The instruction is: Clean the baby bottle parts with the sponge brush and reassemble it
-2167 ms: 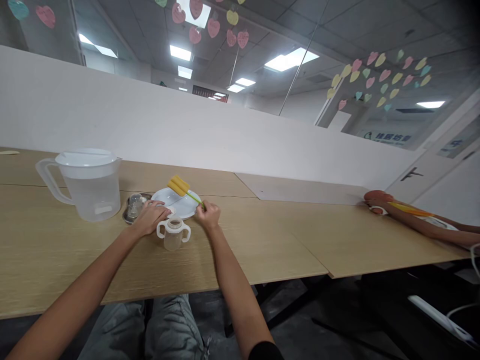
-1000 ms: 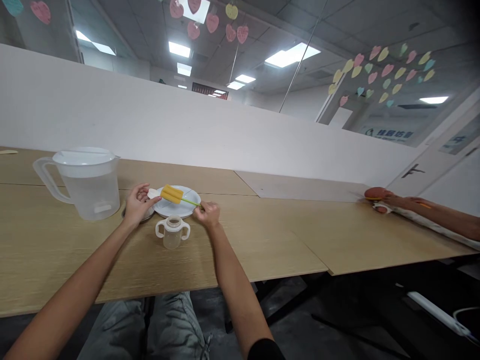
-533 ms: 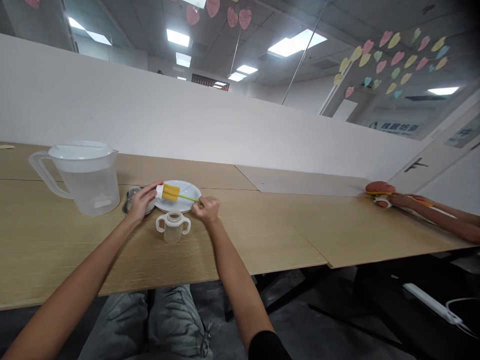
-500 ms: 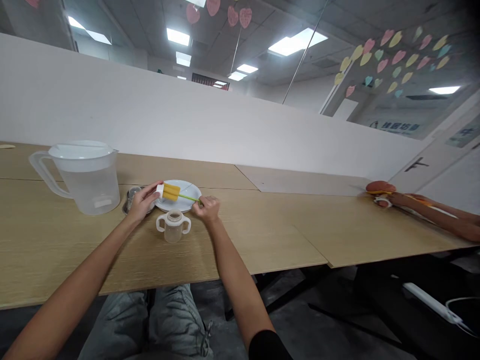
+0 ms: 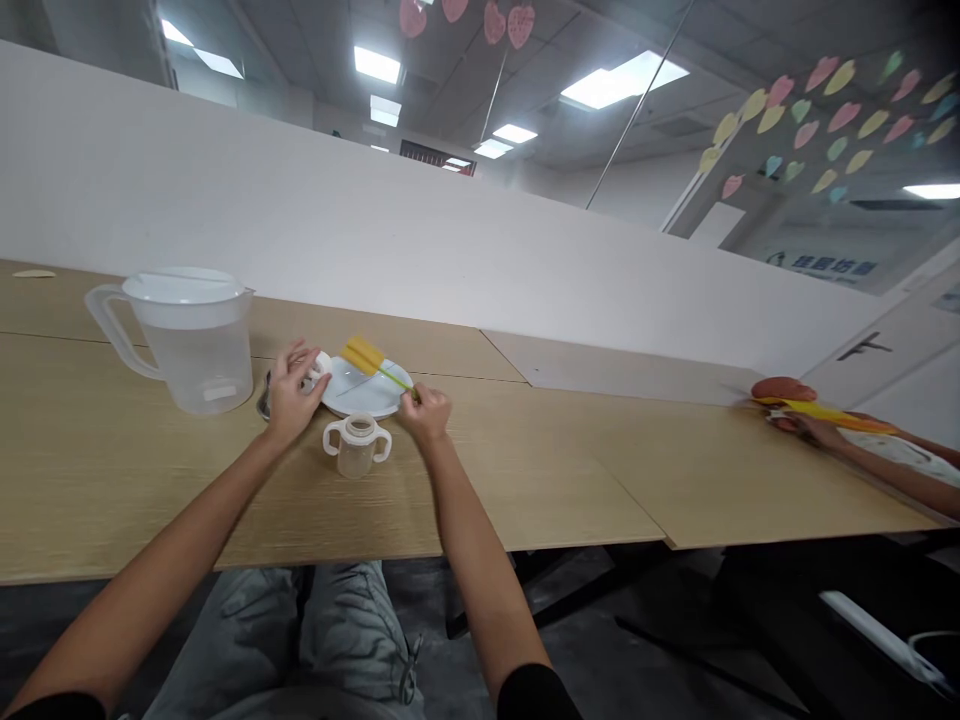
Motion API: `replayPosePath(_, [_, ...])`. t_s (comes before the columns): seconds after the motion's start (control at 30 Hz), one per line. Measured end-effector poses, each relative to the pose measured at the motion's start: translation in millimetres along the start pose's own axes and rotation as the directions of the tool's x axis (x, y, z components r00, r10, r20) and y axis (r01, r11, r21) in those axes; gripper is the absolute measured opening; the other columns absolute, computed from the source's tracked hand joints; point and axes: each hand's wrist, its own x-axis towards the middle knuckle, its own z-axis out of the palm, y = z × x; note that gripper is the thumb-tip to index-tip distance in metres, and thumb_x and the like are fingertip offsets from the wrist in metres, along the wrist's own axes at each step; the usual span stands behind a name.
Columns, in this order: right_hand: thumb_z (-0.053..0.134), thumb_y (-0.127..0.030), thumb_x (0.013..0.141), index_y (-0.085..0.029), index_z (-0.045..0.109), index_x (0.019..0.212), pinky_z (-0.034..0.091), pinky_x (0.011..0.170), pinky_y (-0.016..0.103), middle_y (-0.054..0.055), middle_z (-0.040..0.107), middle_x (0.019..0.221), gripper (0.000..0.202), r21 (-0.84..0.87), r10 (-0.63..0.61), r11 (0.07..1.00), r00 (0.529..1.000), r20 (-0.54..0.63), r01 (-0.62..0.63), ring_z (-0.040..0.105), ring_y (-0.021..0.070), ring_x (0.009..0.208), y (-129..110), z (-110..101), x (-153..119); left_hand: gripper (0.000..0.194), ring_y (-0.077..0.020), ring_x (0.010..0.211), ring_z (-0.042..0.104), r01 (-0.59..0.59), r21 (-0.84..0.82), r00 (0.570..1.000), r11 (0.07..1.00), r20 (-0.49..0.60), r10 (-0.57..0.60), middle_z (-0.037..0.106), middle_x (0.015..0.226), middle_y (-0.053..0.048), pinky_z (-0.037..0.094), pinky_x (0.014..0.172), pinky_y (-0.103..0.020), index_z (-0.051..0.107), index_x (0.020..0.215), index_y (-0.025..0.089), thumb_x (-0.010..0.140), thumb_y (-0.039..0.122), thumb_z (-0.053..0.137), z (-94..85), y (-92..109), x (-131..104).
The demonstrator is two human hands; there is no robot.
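Note:
My right hand is closed round the green handle of a sponge brush, whose yellow sponge head points up and left above a white plate. Pinched in the fingers of my left hand is a small white ring-shaped cap, at the plate's left edge. The sponge and the cap are apart. In front of the plate stands a clear baby bottle with two white handles, upright and without a lid. Neither hand touches it.
A translucent lidded pitcher of water stands to the left. Partly hidden behind my left hand is a metal dish. At the far right, another person's hands hold orange and yellow items over the table.
The sponge head has come away from the white cap and risen a little. My left hand has turned the cap. The view has shifted slightly.

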Motion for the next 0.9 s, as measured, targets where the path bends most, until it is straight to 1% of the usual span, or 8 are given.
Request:
replayPosePath(0.07, [0.045,-0.024,0.079,-0.02,0.048,0.053,0.023,0.05,0.024,-0.003,0.041,0.043,0.026,0.02,0.065,0.998,0.998,-0.012,-0.065,0.034,0.0102,0.044,1.6,-0.1,0.1,0.046,-0.0258,0.122,0.05,0.046,0.07,0.997,0.996,-0.065,-0.041,0.047,0.134,-0.014,0.039,0.106,-0.039,0.061,0.123,0.015,0.082,0.037,0.057,-4.8,-6.4,4.1])
replayPosePath(0.1, [0.044,-0.024,0.08,-0.02,0.048,0.054,0.023,0.05,0.024,-0.003,0.041,0.043,0.026,0.035,0.071,0.997,0.997,-0.005,-0.071,0.035,0.0103,0.044,2.3,-0.1,-0.1,0.048,-0.0262,0.121,0.05,0.072,0.107,0.996,0.992,-0.068,-0.065,0.051,0.13,-0.014,0.039,0.105,-0.039,0.059,0.125,0.015,0.082,0.036,0.056,-7.5,-10.6,6.4])
replayPosePath(0.2, [0.045,-0.025,0.079,-0.02,0.048,0.054,0.024,0.051,0.024,-0.003,0.04,0.044,0.026,0.06,0.033,0.998,0.999,0.02,-0.034,0.035,0.0101,0.044,3.1,1.4,-1.9,0.056,-0.0269,0.116,0.053,0.134,0.177,0.991,0.975,-0.023,-0.132,0.06,0.12,-0.012,0.038,0.104,-0.04,0.051,0.133,0.014,0.08,0.032,0.054,-14.6,-23.4,12.5])
replayPosePath(0.27, [0.045,-0.025,0.078,-0.019,0.049,0.055,0.024,0.051,0.024,-0.003,0.04,0.044,0.025,0.051,0.02,0.998,0.999,0.037,-0.021,0.035,0.0101,0.044,3.2,2.8,-3.1,0.059,-0.0278,0.113,0.055,0.178,0.196,0.983,0.964,0.013,-0.184,0.062,0.12,-0.013,0.039,0.103,-0.041,0.047,0.135,0.011,0.079,0.029,0.052,-17.1,-30.1,14.4])
replayPosePath(0.4, [0.045,-0.025,0.079,-0.019,0.05,0.055,0.022,0.051,0.024,-0.003,0.041,0.045,0.025,0.008,0.07,0.997,0.995,0.071,-0.071,0.036,0.0103,0.045,4.4,3.2,-3.1,0.065,-0.0305,0.11,0.057,0.26,0.279,0.948,0.924,0.107,-0.299,0.062,0.122,-0.015,0.043,0.098,-0.043,0.043,0.137,0.008,0.075,0.026,0.052,-16.5,-38.5,12.8])
replayPosePath(0.63, [0.043,-0.026,0.079,-0.019,0.048,0.054,0.021,0.05,0.023,-0.003,0.04,0.045,0.027,0.006,0.085,0.996,0.995,0.06,-0.086,0.034,0.0096,0.044,4.3,0.3,-1.8,0.064,-0.0291,0.111,0.057,0.214,0.469,0.913,0.857,0.216,-0.346,0.062,0.12,-0.015,0.045,0.095,-0.039,0.044,0.134,0.01,0.072,0.02,0.056,-14.8,-48.9,7.5])
replayPosePath(0.8, [0.042,-0.026,0.078,-0.02,0.046,0.053,0.021,0.049,0.024,-0.003,0.039,0.044,0.027,0.014,0.081,0.997,0.996,0.041,-0.082,0.034,0.0101,0.044,3.6,0.5,-2.7,0.062,-0.0277,0.106,0.06,0.236,0.526,0.843,0.817,0.307,-0.441,0.064,0.116,-0.014,0.047,0.09,-0.036,0.044,0.132,0.012,0.071,0.015,0.056,-17.7,-56.0,6.0])
replayPosePath(0.9, [0.041,-0.027,0.078,-0.02,0.045,0.052,0.02,0.049,0.024,-0.003,0.039,0.043,0.028,0.014,0.055,0.998,0.998,0.014,-0.055,0.032,0.0098,0.043,3.9,1.2,-2.5,0.063,-0.0261,0.103,0.062,0.217,0.532,0.819,0.819,0.357,-0.449,0.065,0.114,-0.013,0.048,0.087,-0.033,0.044,0.132,0.013,0.07,0.013,0.056,-21.0,-59.6,6.1])
